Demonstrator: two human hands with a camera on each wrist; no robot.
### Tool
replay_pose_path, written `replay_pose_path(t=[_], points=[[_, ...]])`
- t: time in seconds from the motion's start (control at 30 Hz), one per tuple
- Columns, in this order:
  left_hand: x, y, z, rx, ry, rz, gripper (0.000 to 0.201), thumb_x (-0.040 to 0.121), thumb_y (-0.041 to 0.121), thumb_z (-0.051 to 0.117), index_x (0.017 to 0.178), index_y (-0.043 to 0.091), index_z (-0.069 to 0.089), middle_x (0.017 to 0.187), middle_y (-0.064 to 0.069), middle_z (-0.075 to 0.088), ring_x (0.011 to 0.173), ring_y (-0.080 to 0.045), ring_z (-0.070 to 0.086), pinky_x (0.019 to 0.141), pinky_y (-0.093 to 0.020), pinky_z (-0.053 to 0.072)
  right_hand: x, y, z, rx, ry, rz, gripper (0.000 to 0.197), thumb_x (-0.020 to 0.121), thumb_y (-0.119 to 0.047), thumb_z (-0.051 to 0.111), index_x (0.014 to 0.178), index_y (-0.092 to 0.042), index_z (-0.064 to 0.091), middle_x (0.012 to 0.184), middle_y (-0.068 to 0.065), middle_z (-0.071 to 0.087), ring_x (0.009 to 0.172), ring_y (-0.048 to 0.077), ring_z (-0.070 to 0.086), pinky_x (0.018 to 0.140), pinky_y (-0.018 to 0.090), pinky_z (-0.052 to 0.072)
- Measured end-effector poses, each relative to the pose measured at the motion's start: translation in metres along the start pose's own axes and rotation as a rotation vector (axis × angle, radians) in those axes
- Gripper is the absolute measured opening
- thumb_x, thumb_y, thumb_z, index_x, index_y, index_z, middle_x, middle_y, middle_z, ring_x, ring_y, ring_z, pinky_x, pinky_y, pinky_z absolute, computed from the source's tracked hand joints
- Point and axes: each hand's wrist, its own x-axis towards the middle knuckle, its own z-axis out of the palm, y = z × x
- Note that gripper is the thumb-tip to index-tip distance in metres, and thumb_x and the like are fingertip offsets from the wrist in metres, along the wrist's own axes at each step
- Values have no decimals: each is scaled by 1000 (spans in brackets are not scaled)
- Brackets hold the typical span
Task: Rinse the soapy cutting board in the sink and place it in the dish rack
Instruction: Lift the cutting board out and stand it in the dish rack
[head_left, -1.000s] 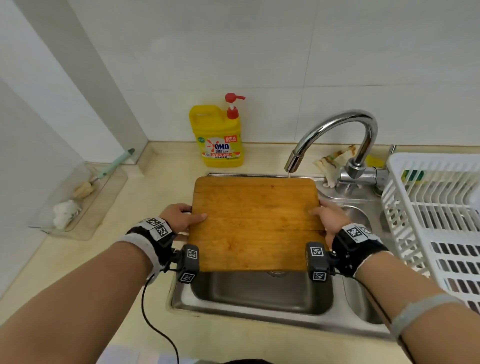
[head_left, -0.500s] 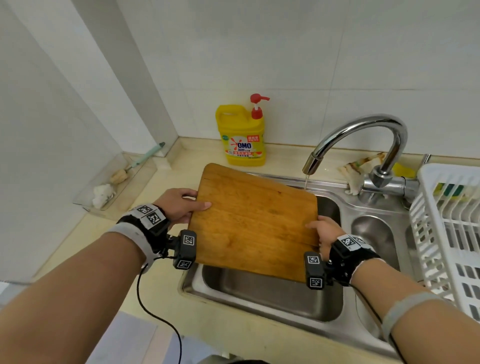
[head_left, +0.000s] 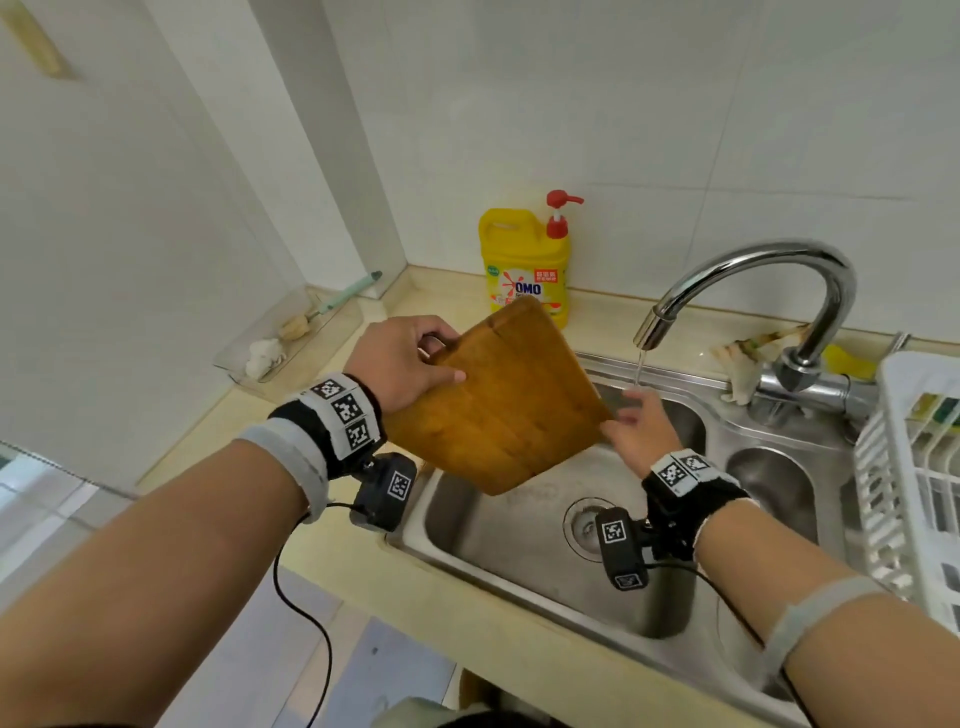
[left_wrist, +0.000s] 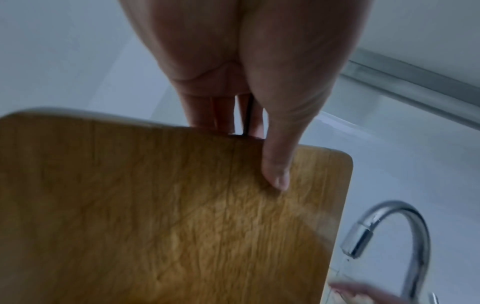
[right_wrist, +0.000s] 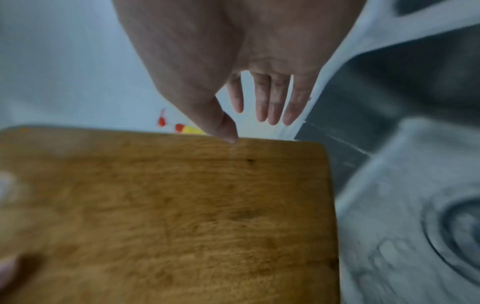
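Note:
The wooden cutting board (head_left: 498, 400) hangs tilted over the left part of the steel sink (head_left: 519, 566), its far corner raised toward the wall. My left hand (head_left: 447, 358) grips its upper left edge, with the thumb (left_wrist: 278, 174) on the top face and the fingers behind it. At the board's lower right edge, my right hand (head_left: 631, 421) is open with fingers (right_wrist: 270, 107) straight; its thumb tip just meets the board (right_wrist: 168, 216). A thin stream of water (head_left: 638, 366) falls from the faucet (head_left: 779, 270) just right of the board. The white dish rack (head_left: 914, 467) stands at the far right.
A yellow detergent bottle (head_left: 524, 265) stands against the wall behind the board. A clear tray (head_left: 275, 343) with a brush lies on the counter to the left. A crumpled rag (head_left: 748, 358) sits behind the faucet base. A small second basin (head_left: 769, 483) lies between sink and rack.
The board went from lying flat over the sink to tilted, its left side lifted up. My right hand has let go of its right edge and opened.

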Motion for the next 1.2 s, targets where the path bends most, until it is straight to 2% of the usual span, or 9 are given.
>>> replay_pose_path(t=[0.13, 0.27, 0.57, 0.7, 0.87, 0.93, 1.03, 1.1, 1.2], points=[[-10, 12, -6, 71, -16, 91, 38, 77, 39, 83, 111, 32, 70, 89, 17, 64, 87, -12, 63, 82, -27, 49, -18, -40, 4, -195, -130, -331, 74, 82, -22, 77, 146, -24, 40, 145, 6, 47, 132, 27, 48, 106, 43, 45], [-7, 27, -6, 98, -37, 165, 37, 77, 39, 83, 111, 33, 70, 93, 13, 67, 88, -11, 63, 82, -28, 51, -22, -58, -5, -285, -212, -313, 65, 82, -43, 75, 138, -24, 50, 135, 4, 62, 121, 29, 59, 100, 45, 48], [-28, 19, -39, -148, 135, 256, 36, 72, 35, 87, 99, 26, 66, 90, 14, 64, 92, -12, 64, 86, -34, 55, -81, -79, -9, -147, 47, -480, 39, 88, -38, 71, 118, -19, 55, 109, 2, 66, 94, 17, 61, 83, 39, 50], [-37, 20, -58, -304, 247, 336, 43, 70, 39, 88, 102, 27, 62, 89, 18, 64, 88, -1, 62, 79, -22, 51, -110, -105, -20, -180, 164, -550, 38, 88, -38, 70, 116, -18, 55, 109, 3, 65, 95, 21, 61, 80, 37, 50], [-40, 20, -55, -550, 425, 261, 87, 66, 51, 88, 134, 35, 37, 132, 2, 54, 119, -16, 54, 95, -31, 49, -157, -134, -50, -85, 253, -551, 38, 88, -40, 70, 119, -25, 53, 107, -7, 62, 91, 7, 58, 75, 28, 46], [-45, 24, -44, -701, 295, 150, 101, 68, 49, 88, 146, 31, 26, 144, -2, 45, 127, -21, 50, 97, -35, 50, -175, -139, -66, -48, 297, -545, 39, 88, -41, 70, 120, -30, 52, 106, -13, 59, 91, 3, 56, 76, 25, 45], [-55, 46, -19, -847, -22, 111, 91, 81, 40, 80, 151, 24, 24, 146, -3, 48, 127, -23, 53, 95, -37, 52, -198, -140, -90, 3, 344, -513, 43, 87, -47, 69, 122, -33, 50, 117, -11, 61, 100, 11, 59, 83, 33, 48], [-57, 67, -5, -848, -52, 186, 85, 82, 43, 78, 148, 25, 28, 149, -1, 48, 131, -24, 52, 105, -49, 49, -208, -137, -109, 23, 367, -498, 50, 85, -50, 70, 127, -33, 49, 127, -6, 62, 110, 19, 60, 91, 43, 51], [-51, 99, 7, -862, -46, 218, 92, 69, 59, 80, 145, 34, 33, 146, 1, 53, 129, -25, 55, 101, -57, 51, -220, -127, -142, 23, 401, -464, 61, 80, -55, 72, 132, -31, 51, 131, -4, 63, 115, 22, 62, 98, 52, 52]])
